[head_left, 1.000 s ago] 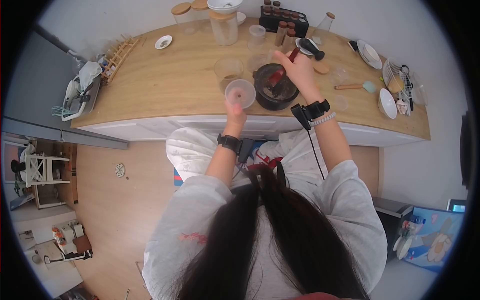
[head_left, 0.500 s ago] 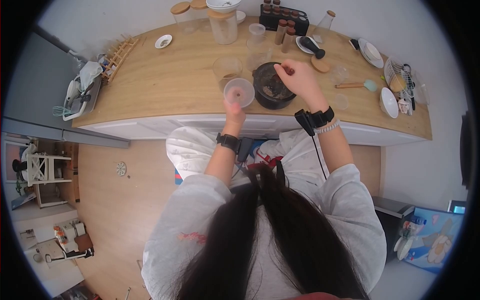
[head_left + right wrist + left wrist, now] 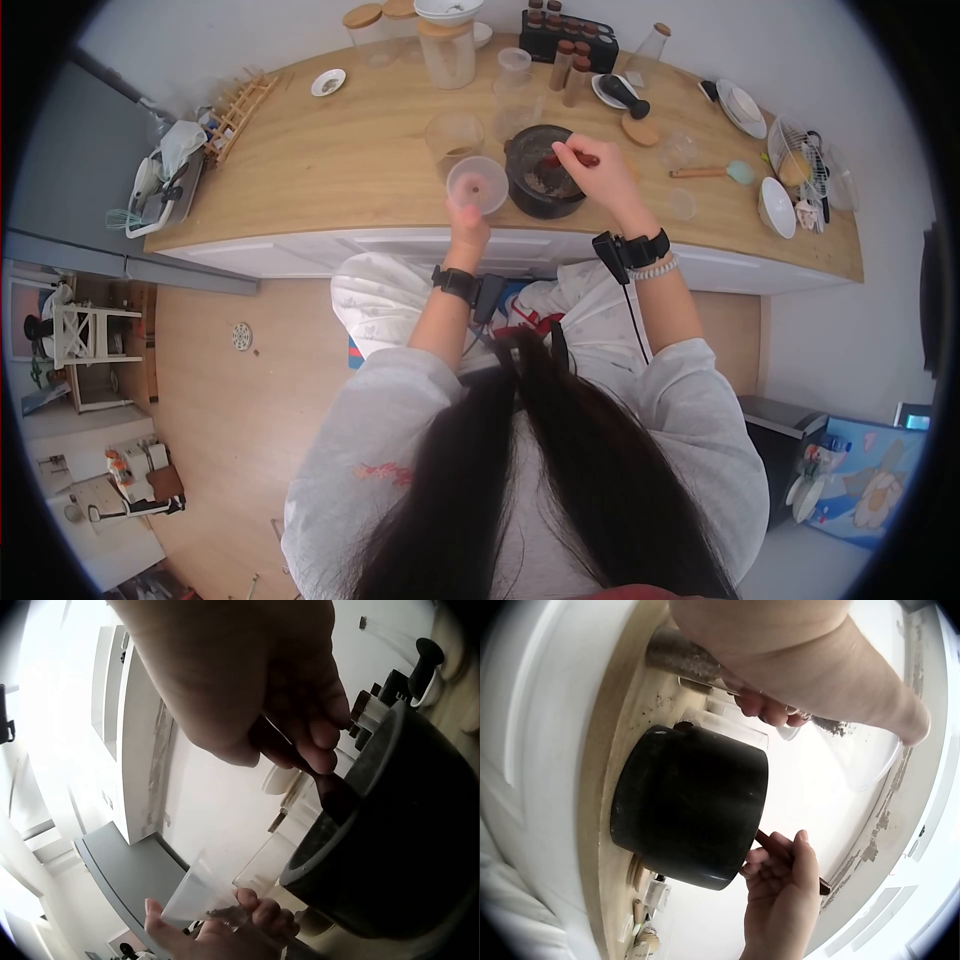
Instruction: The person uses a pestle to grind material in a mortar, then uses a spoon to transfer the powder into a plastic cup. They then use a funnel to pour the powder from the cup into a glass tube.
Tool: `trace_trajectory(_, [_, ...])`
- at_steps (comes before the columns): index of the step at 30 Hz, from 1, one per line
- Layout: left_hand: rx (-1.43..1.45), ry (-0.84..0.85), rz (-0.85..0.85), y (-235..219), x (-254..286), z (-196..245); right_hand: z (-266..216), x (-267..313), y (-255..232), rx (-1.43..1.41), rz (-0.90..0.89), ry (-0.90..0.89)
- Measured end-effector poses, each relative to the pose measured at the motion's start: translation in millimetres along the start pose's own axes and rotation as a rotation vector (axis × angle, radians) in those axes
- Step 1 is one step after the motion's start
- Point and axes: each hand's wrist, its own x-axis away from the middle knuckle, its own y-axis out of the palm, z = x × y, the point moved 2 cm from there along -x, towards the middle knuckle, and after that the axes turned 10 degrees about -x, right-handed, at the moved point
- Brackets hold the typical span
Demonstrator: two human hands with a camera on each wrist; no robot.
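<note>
My left hand (image 3: pixel 467 222) holds up a translucent plastic funnel (image 3: pixel 490 180), its wide mouth facing up. Dark bits lie at the funnel's narrow end in the right wrist view. Below the left fingers, a clear glass tube (image 3: pixel 679 656) with brown contents shows in the left wrist view, partly hidden by the hand. My right hand (image 3: pixel 608 180) pinches the handle of a dark red wooden spoon (image 3: pixel 330 796). The spoon's head dips inside the rim of a black mortar (image 3: pixel 545 205), which has grey-brown ground matter in its bottom. The mortar stands right of the funnel.
A glass beaker (image 3: pixel 445 130) stands behind the funnel. Beyond the mortar, a black pestle (image 3: pixel 625 97) lies on a white dish, near several brown-capped tubes (image 3: pixel 562 68). To the right are a wooden lid (image 3: pixel 640 130), a spatula (image 3: pixel 705 172) and a white bowl (image 3: pixel 775 207).
The right hand has swung from above the mortar's far side to its right rim, tilting the spoon; the spoon's head stays in the mortar. The left hand and funnel have barely moved.
</note>
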Motion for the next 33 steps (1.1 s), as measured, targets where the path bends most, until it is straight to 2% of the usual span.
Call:
trace_trajectory(3, [-0.041, 0.016, 0.004, -1, 0, 6, -11, -1, 1, 0.114, -0.022, 0.017])
trace_trajectory(6, [-0.063, 0.029, 0.002, -1, -2, 7, -11, 1, 2, 0.196, -0.096, -0.054])
trace_trajectory(9, [-0.063, 0.03, 0.009, 1, -2, 11, -9, 3, 0, 0.185, -0.152, -0.045])
trace_trajectory(12, [-0.058, 0.03, 0.01, 1, -2, 10, -3, 2, -3, 0.032, -0.144, 0.023])
trace_trajectory(15, [-0.054, 0.029, 0.015, -1, -1, 3, -6, -1, -5, -0.051, -0.057, 0.098])
trace_trajectory(18, [-0.064, 0.016, 0.027, 0, 0, 9, 4, -5, -3, -0.024, -0.075, 0.055])
trace_trajectory(27, [-0.023, 0.001, 0.01, 0, 1, 1, 24, -4, -18, -0.169, -0.267, 0.146])
trace_trajectory(30, [-0.019, -0.004, 0.0, -1, 2, 1, 20, -6, -19, -0.214, -0.181, 0.158])
trace_trajectory(33, [-0.029, 0.0, -0.008, -2, 2, 4, 20, -10, -19, -0.224, -0.168, 0.153])
